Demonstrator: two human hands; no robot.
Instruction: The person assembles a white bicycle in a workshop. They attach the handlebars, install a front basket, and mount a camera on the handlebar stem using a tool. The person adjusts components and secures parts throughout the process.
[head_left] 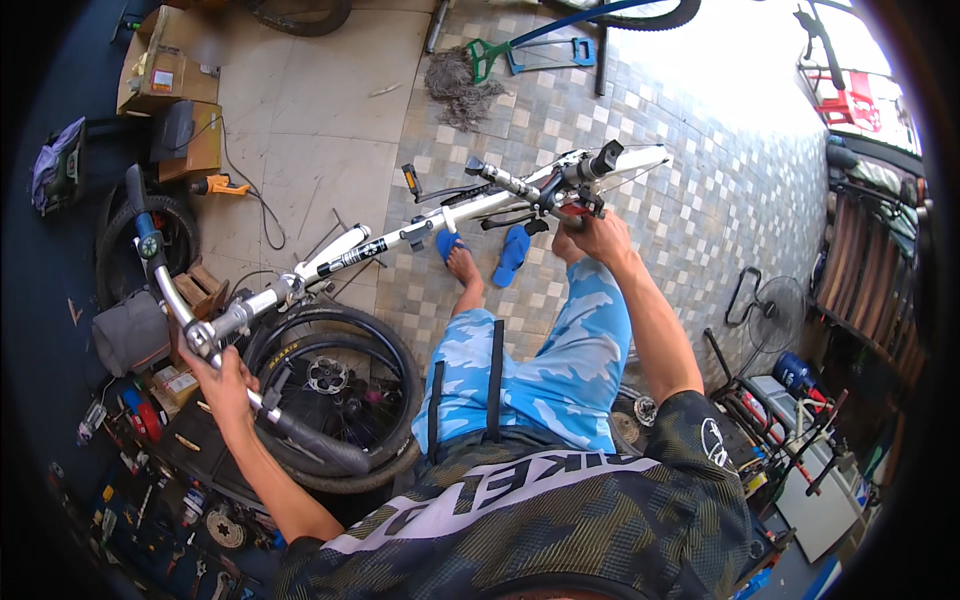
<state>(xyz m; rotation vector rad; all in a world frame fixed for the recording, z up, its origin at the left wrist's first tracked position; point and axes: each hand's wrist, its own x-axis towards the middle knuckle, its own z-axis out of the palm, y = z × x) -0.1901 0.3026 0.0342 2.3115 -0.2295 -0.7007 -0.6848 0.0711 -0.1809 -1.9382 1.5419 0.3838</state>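
Both hands' fingers are gripping, left hand (226, 384) the handlebar (173, 295), right hand (600, 240) the bicycle frame (484, 206), yet your left grip slipping could be dropping the bar onto the near wheels (340, 385).

I see the bicycle frame (408, 234) running left to right across the middle, wheels (335, 395) at left under the near end of the handlebar (178, 301). Beyond the frame, a mop (465, 92) rests on the floor (310, 110). Boxes (145, 78) stand far left; a fan (777, 318), right.

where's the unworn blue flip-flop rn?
Head view, just right of centre: the unworn blue flip-flop lies on the tiled floor between left foot and right foot, below the white bike frame in the picture.
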